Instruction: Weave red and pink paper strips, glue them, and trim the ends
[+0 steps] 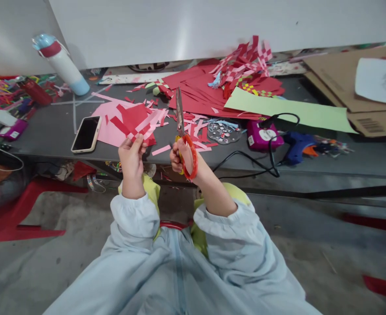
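My left hand [132, 156] pinches the near edge of a woven paper piece [143, 124] made of red and pink strips. Several loose strip ends stick out from its far side. In my right hand [179, 158] is a pair of scissors [180, 114] with red and yellow handles, blades pointing away from me and to the right of the paper. The blades look closed or nearly so. Under and beside the woven piece lies a pink paper sheet [105, 127], with pink and red paper scraps [196, 127] scattered to the right.
A phone [87, 134] lies at left, near a bottle [63, 65]. Red sheets [193, 94], a green paper strip [287, 109], a purple box [264, 134] and a blue glue gun [298, 146] with a black cable [245, 154] occupy the right. Cardboard [337, 78] is at far right.
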Demonstrator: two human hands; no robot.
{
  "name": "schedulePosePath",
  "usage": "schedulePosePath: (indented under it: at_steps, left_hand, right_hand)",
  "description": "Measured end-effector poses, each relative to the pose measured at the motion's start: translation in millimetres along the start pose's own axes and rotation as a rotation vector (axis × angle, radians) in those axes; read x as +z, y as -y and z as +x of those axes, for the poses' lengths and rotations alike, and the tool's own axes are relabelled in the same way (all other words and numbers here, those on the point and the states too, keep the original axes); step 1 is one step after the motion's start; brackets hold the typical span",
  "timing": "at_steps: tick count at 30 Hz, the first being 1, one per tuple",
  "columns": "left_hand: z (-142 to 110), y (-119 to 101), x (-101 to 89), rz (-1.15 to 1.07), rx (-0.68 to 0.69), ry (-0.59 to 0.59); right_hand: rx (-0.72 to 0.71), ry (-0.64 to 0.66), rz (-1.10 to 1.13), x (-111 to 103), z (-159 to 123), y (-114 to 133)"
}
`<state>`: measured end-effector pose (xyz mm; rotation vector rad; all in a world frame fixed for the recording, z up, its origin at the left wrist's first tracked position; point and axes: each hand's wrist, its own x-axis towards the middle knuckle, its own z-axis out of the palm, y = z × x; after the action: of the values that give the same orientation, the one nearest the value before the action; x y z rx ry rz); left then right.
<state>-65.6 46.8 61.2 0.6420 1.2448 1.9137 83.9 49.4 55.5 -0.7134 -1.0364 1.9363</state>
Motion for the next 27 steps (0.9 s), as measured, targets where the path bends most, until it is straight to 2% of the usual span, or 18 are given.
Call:
schedulePosePath:
  at_steps: [4,10,13,16,19,23,27]
  left_hand:
    - [0.6,0.7,0.7,0.034,-0.024,-0.011]
    - [-0.4,0.6,0.8,0.095,-0.021,0.074]
    - [0.4,2.5,1.1,0.119,-0.015,0.056]
    - [2.4,5.5,1.5,0.109,0.008,0.007]
    - [3.9,7.5,1.6,0.106,0.038,-0.013]
    - [3.8,8.3,-0.1,0.086,0.096,-0.018]
    - [3.3,8.3,-4.2,0.104,0.191,-0.050]
  right_hand:
    - [-0.035,-0.005,0.020,0.0,-1.4,2.3]
    - [-0.048,0.013,0.035,-2.0,-2.3,2.2]
    - [0.017,0.078,0.025,-4.4,-3.2,-2.4]
    - [0.120,0.205,-0.007,-6.3,-5.6,-8.4]
    - [0.136,0.312,-0.098,-6.9,-9.8,-9.8]
    - [0.036,0.416,-0.332,-6.5,-16.1,-2.6]
    - [-0.015,0.427,-0.493,-4.5,-18.0,1.3]
